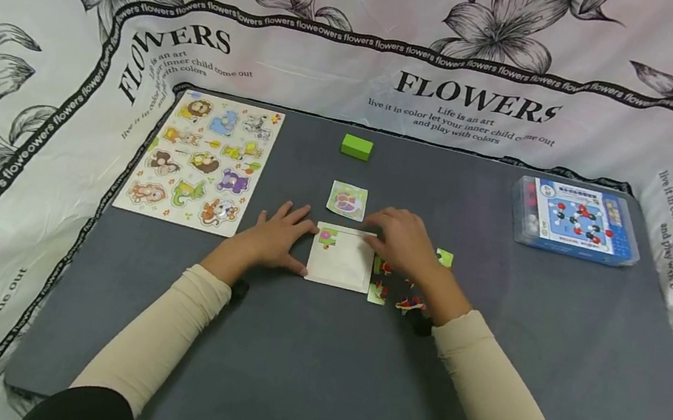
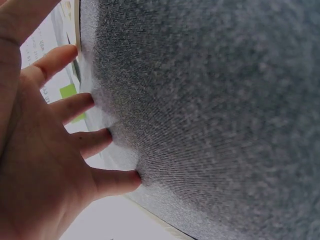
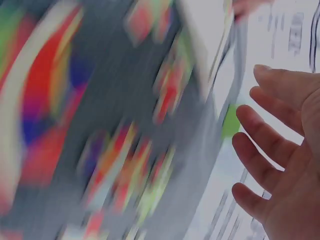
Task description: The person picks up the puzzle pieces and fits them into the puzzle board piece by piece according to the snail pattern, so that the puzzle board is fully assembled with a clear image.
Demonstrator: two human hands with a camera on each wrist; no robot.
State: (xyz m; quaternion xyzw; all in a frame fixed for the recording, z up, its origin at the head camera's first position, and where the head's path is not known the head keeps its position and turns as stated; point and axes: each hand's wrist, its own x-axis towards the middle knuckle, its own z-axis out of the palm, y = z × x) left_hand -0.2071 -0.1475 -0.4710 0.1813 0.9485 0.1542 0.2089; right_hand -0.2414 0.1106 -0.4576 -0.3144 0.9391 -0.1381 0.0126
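A square white puzzle tray (image 1: pixel 340 263) lies flat in the middle of the table, with one small green-and-pink puzzle piece (image 1: pixel 328 237) at its upper left corner. My left hand (image 1: pixel 278 236) is at the tray's left side, fingers spread and thumb by the lower left corner; its fingertips rest on the table in the left wrist view. Over the tray's upper right corner hovers my right hand (image 1: pixel 402 240), its fingers (image 3: pixel 267 132) loosely bent around nothing in the right wrist view. Several colourful puzzle pieces (image 1: pixel 377 292) lie beneath the right hand and wrist, partly hidden.
Beyond the tray sit a small picture card (image 1: pixel 348 201) and a green block (image 1: pixel 356 147). An animal picture board (image 1: pixel 199 163) lies at the left. A blue-and-clear plastic box (image 1: pixel 578 221) stands at the back right. Flower-printed cloth (image 1: pixel 333 74) borders the grey table (image 1: pixel 308 370).
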